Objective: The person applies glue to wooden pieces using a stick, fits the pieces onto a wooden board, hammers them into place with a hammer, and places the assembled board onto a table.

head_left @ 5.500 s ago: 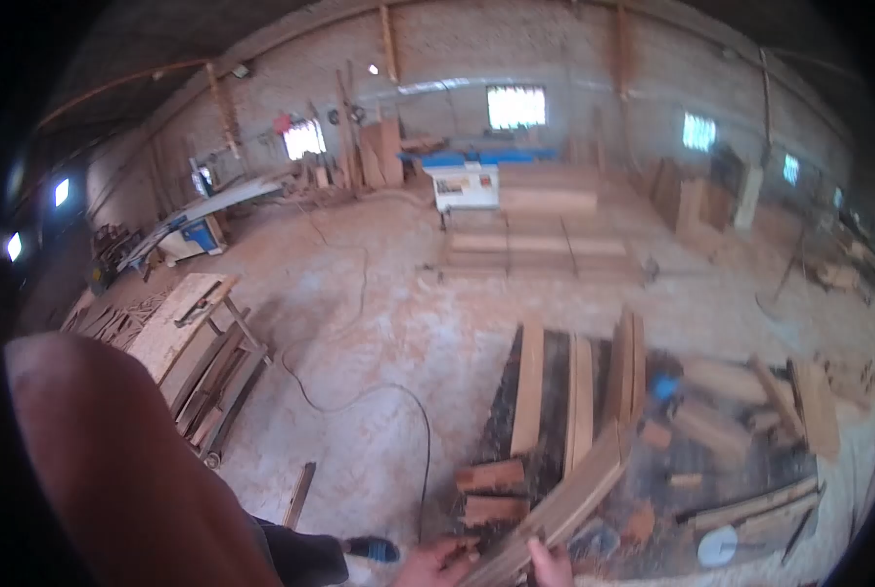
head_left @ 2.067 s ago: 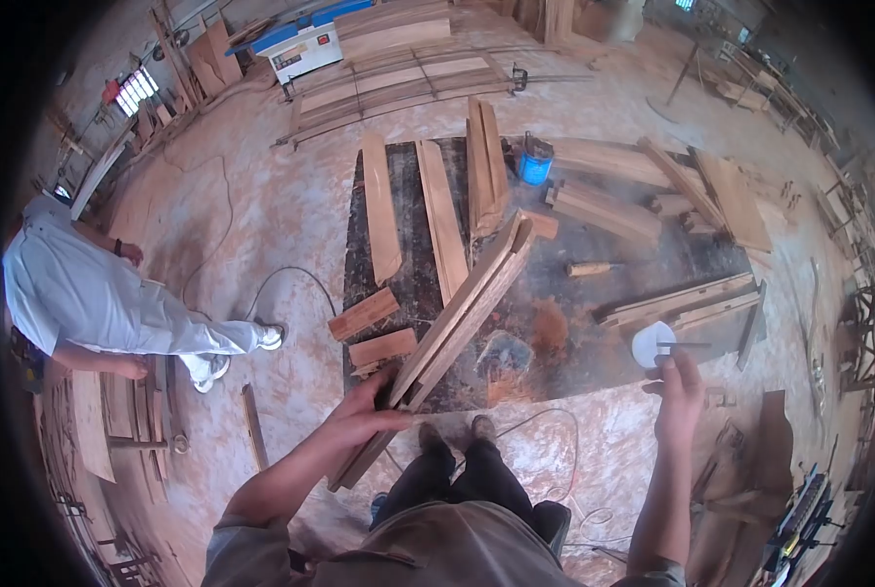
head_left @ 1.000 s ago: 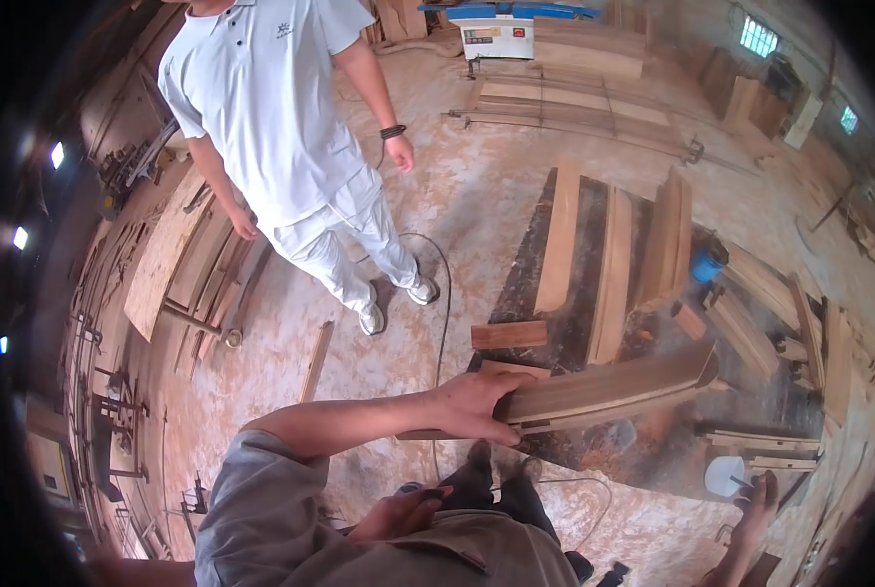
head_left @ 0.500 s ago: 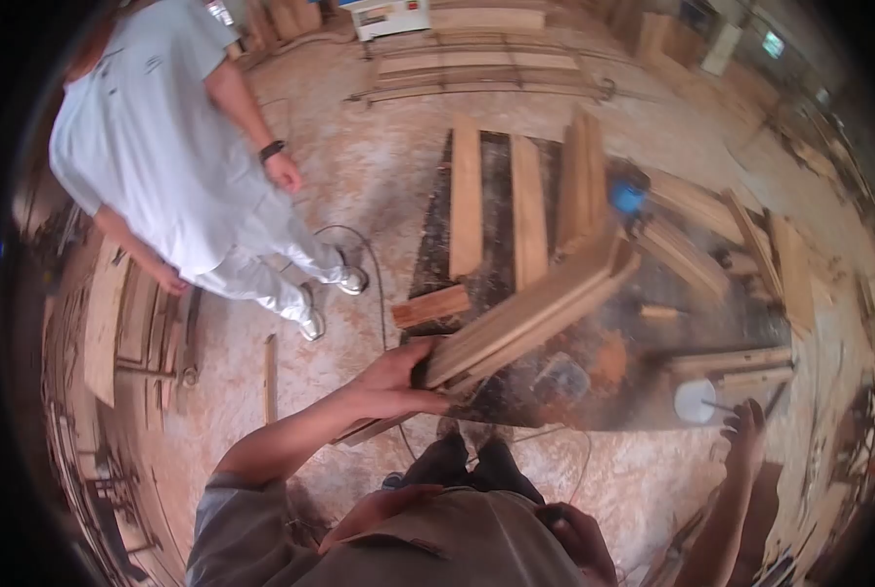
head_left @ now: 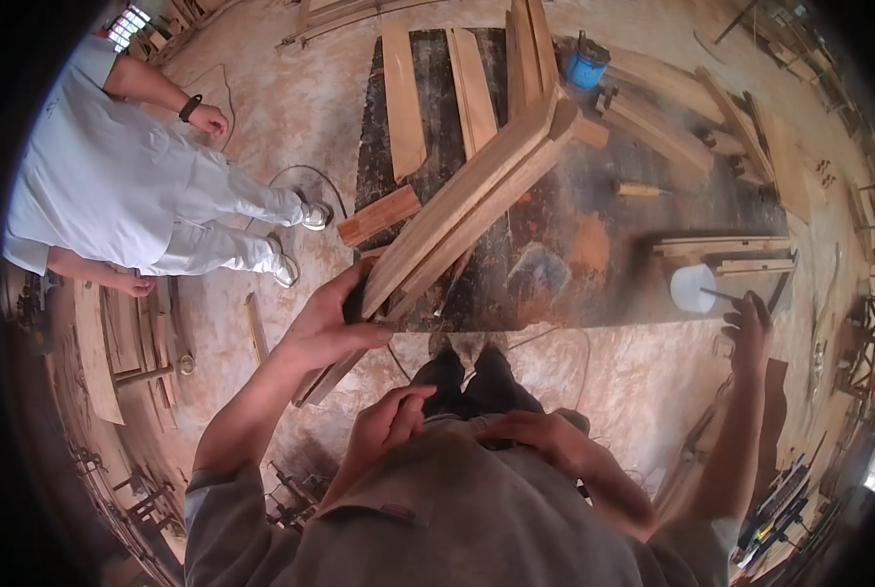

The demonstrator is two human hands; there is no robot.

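Observation:
A long, grooved wooden piece (head_left: 471, 201) slants up and right over the dark table (head_left: 437, 78). Wrapped round its lower end is my left hand (head_left: 335, 318). My right hand (head_left: 750, 328) is raised at the table's right front, fingers bent and apart, nearest a white round container (head_left: 693, 288). A thin dark stick (head_left: 719, 295) runs from the container to behind my fingertips; no grip on it shows. Another person's two hands reach round to my waist, one closed at the left (head_left: 393, 421), the other by a dark buckle (head_left: 499, 443).
A person in white (head_left: 144, 166) stands at the left. On the table are loose boards (head_left: 403, 103), a blue can (head_left: 586, 67), a wooden-handled tool (head_left: 639, 188) and grooved strips (head_left: 726, 245). A cable (head_left: 315, 174) lies on the floor; more timber (head_left: 100, 342) is at the left.
The view has tilted down and turned. The wood stays in my left hand and is more upright in view. The other person's hands have moved nearer together at my waist.

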